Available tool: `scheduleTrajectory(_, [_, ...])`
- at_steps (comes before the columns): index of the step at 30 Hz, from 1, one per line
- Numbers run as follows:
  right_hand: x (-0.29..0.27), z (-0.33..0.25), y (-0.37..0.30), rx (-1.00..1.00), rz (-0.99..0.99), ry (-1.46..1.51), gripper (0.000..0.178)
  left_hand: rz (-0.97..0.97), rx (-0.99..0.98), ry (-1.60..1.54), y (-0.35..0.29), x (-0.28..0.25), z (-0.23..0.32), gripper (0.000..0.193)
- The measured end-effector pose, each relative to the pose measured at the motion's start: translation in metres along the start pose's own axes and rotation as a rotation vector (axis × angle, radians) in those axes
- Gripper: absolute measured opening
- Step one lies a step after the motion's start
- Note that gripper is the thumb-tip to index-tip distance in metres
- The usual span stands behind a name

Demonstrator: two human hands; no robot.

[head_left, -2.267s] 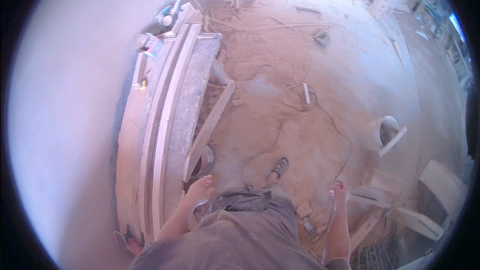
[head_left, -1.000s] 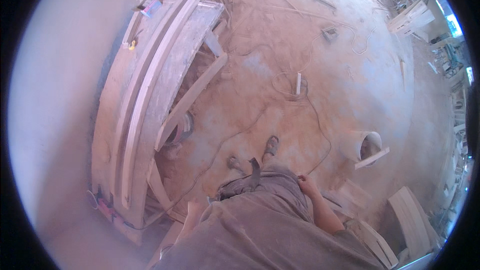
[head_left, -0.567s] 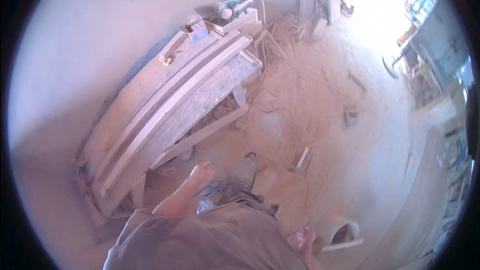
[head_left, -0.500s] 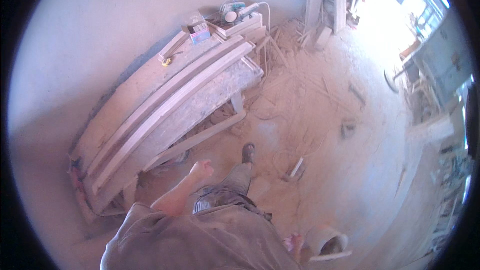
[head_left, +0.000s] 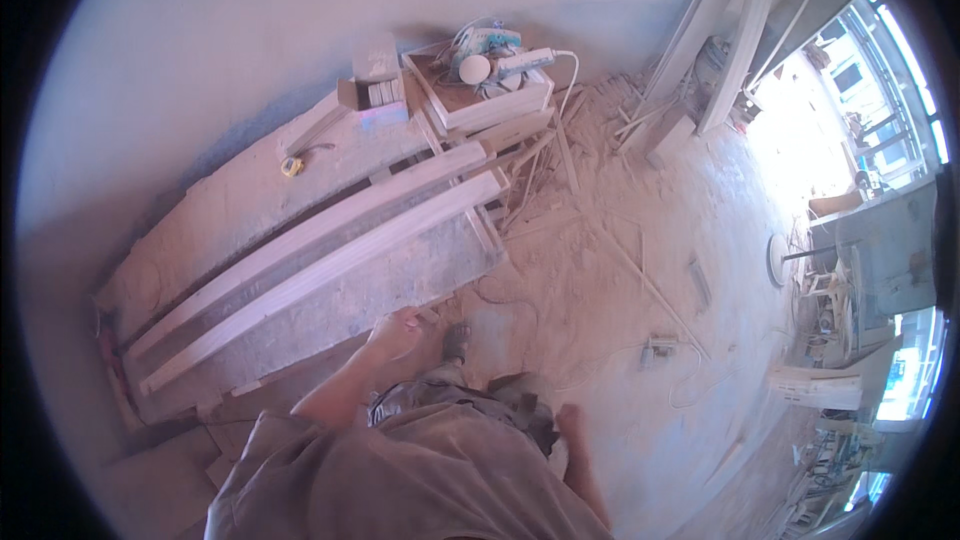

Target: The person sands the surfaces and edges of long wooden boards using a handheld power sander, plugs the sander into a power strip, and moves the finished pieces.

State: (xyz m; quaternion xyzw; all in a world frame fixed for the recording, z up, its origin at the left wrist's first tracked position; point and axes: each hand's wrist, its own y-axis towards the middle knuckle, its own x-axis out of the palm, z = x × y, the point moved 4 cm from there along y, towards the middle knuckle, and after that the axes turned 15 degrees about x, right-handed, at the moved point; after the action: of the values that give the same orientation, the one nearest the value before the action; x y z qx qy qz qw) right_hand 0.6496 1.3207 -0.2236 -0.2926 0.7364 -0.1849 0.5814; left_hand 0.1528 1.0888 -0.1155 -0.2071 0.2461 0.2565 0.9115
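My left hand (head_left: 398, 328) hangs beside the near edge of a long, dusty workbench (head_left: 365, 290), its fingers curled in and nothing visible in them. At my right side, my right hand (head_left: 568, 422) is low by my hip, apart from anything around it; its fingers are hidden. Along the bench lie two long pale wooden bars, a nearer bar (head_left: 330, 280) and a farther bar (head_left: 300, 250), roughly parallel. A yellow tape measure (head_left: 291, 167) rests near the wall, and an open cardboard box (head_left: 380, 100) with stacked pieces inside stands behind the bars.
Teal power tools (head_left: 490, 52) with a white cord sit in a wooden tray (head_left: 490, 112) at the bench's far end. Planks (head_left: 740, 40) lean on the wall. Wood strips (head_left: 640, 275), a cable (head_left: 690, 380) and sawdust lie on the floor. A bright doorway opens at the right.
My view has turned and come closer to the bench. My left hand is now nearer its edge. My right hand has swung forward, and the bucket-like container beside it is out of view.
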Motion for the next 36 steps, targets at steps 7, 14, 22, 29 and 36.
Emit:
scheduleTrajectory(7, [-0.238,-0.38,0.228,-0.379,0.208,0.032,0.017,0.332,-0.317,0.043,-0.006,-0.029,-0.041,0.048])
scheduleTrajectory(14, [-0.338,-0.691,0.343,-1.002,0.603,-0.303,0.053,0.482,-0.635,0.219,-0.093,0.035,0.011,0.027])
scheduleTrajectory(22, [-0.301,-0.84,0.492,-1.018,0.633,-0.761,0.064,0.501,-0.952,-0.478,-0.133,0.225,0.141,0.052])
scheduleTrajectory(29, [-0.31,-0.866,0.445,-0.843,0.139,-0.854,0.036,0.549,-0.887,-0.381,-0.116,0.286,0.147,0.027])
scheduleTrajectory(36, [-0.308,-0.687,0.376,-0.197,-1.08,0.122,0.064,0.525,-0.967,-0.286,-0.008,0.188,0.195,0.044])
